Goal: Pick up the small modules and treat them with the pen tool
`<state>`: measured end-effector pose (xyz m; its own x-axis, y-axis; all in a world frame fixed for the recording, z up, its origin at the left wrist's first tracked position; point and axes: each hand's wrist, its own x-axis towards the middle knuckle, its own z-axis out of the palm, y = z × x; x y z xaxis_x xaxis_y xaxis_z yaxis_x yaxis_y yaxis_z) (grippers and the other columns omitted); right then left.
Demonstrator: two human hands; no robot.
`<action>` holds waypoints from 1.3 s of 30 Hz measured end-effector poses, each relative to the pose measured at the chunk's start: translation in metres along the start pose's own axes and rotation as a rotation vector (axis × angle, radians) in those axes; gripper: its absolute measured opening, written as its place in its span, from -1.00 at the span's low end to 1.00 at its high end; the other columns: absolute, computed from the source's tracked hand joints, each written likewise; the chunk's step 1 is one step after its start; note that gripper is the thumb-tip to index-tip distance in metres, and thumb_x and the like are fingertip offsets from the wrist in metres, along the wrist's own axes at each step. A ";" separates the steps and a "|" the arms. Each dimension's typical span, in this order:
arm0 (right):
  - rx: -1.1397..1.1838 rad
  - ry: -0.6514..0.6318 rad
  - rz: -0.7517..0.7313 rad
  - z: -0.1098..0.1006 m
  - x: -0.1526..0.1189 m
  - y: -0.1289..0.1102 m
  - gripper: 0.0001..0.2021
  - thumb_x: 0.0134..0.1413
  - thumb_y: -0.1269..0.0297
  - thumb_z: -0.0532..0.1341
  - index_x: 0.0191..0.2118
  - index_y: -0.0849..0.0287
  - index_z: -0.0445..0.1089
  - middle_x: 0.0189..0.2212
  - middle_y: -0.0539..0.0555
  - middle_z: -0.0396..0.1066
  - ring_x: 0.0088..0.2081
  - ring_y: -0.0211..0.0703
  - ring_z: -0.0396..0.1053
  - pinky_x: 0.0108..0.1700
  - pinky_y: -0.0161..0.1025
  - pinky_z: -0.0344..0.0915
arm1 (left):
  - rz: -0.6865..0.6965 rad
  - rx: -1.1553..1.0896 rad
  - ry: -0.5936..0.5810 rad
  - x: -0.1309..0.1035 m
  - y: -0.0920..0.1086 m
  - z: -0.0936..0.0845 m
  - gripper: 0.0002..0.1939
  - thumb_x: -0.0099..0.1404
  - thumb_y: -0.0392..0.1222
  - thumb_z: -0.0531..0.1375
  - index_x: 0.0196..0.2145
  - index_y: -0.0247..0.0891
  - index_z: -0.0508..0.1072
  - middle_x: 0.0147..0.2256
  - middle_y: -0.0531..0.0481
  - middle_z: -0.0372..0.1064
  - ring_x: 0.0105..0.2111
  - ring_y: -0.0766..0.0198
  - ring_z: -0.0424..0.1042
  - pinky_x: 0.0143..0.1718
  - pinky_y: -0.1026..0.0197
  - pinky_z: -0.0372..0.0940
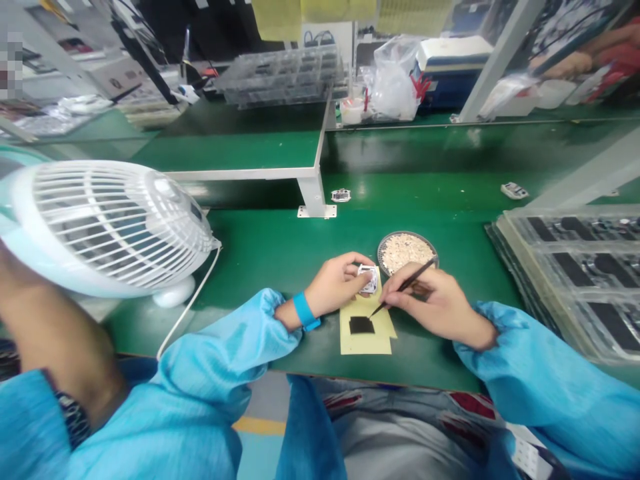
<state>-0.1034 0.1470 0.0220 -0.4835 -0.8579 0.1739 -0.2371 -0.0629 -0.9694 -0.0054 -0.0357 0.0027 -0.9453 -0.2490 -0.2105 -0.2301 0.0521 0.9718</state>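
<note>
My left hand (337, 283) grips a small white watch-like case (368, 279) between thumb and fingers, above the upper part of the yellow paper. My right hand (435, 303) is closed around dark tweezers (413, 277), whose tip points down and left. That tip is at the upper right corner of a small black square sheet (361, 325). Under the black sheet lies yellow paper (367, 345) on the green table. Just beyond my hands stands a round dish (407, 252) full of small pale bits. A blue band is around my left wrist.
A white fan (115, 227) stands at left, its cord (193, 300) running to the table edge. Clear compartment trays (580, 267) are stacked at right. A raised shelf (240, 143) stands behind on a white leg. Two small white cases (341, 195) lie farther back. A person's arm shows at left.
</note>
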 end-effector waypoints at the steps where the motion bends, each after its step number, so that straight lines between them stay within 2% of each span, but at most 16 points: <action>1: -0.002 0.070 -0.043 -0.003 0.001 -0.002 -0.87 0.12 0.27 0.35 -0.29 0.17 0.42 -0.34 0.08 0.52 -0.34 -0.17 0.53 -0.27 -0.24 0.52 | 0.002 -0.009 -0.001 0.000 0.000 0.000 -0.75 0.26 -0.17 0.27 -0.12 -0.31 0.45 -0.41 -0.05 0.52 -0.49 0.32 0.51 -0.54 0.38 0.36; 4: -0.107 0.293 -0.154 -0.012 0.004 -0.004 -0.89 0.11 0.31 0.36 -0.28 0.14 0.42 -0.33 0.08 0.53 -0.31 -0.12 0.54 -0.22 -0.18 0.53 | -0.006 -0.026 -0.004 0.000 0.002 0.001 -0.74 0.25 -0.18 0.28 -0.12 -0.33 0.45 -0.39 -0.09 0.54 -0.47 0.31 0.53 -0.52 0.38 0.37; 6: -0.224 0.357 -0.200 -0.016 0.007 -0.002 -0.89 0.10 0.32 0.37 -0.27 0.12 0.44 -0.32 0.09 0.54 -0.27 -0.09 0.54 -0.17 -0.14 0.52 | -0.025 -0.032 -0.003 -0.001 0.005 0.002 -0.75 0.26 -0.19 0.28 -0.13 -0.33 0.45 -0.40 -0.07 0.53 -0.49 0.33 0.52 -0.55 0.40 0.36; 10: -0.366 0.304 -0.243 -0.017 0.009 0.003 -0.92 0.12 0.30 0.35 -0.25 0.11 0.48 -0.30 0.09 0.56 -0.24 -0.07 0.55 -0.14 -0.13 0.52 | -0.034 -0.045 0.007 -0.003 0.010 0.003 -0.78 0.26 -0.21 0.28 -0.15 -0.33 0.46 -0.43 -0.03 0.52 -0.51 0.36 0.50 -0.55 0.41 0.37; 20: -0.463 0.234 -0.313 -0.017 0.011 0.005 -0.94 0.13 0.35 0.34 -0.24 0.11 0.50 -0.29 0.03 0.56 -0.24 -0.14 0.54 -0.09 -0.17 0.50 | -0.023 -0.029 0.006 -0.003 0.008 0.003 -0.77 0.27 -0.19 0.27 -0.14 -0.34 0.47 -0.41 -0.07 0.54 -0.49 0.34 0.52 -0.53 0.41 0.37; 34: -0.423 0.174 -0.412 -0.011 0.013 0.005 -0.87 0.17 0.37 0.29 -0.16 0.05 0.48 -0.23 0.06 0.55 -0.13 -0.06 0.51 0.01 -0.04 0.47 | -0.012 -0.055 -0.004 -0.004 0.010 0.002 -0.73 0.26 -0.20 0.28 -0.09 -0.33 0.46 -0.33 -0.13 0.56 -0.46 0.31 0.55 -0.58 0.42 0.33; 39: -0.407 0.223 -0.429 -0.012 0.011 0.002 -0.85 0.14 0.40 0.31 -0.17 0.04 0.49 -0.22 0.06 0.55 -0.14 -0.06 0.51 -0.01 -0.03 0.47 | 0.048 -0.057 -0.013 -0.006 0.010 -0.001 -0.61 0.30 -0.06 0.26 0.01 -0.32 0.45 -0.29 -0.14 0.57 -0.47 0.29 0.54 -0.65 0.42 0.24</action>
<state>-0.1193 0.1436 0.0239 -0.4281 -0.6696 0.6069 -0.7291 -0.1409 -0.6697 -0.0019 -0.0351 0.0138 -0.9579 -0.2353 -0.1644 -0.1711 0.0080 0.9852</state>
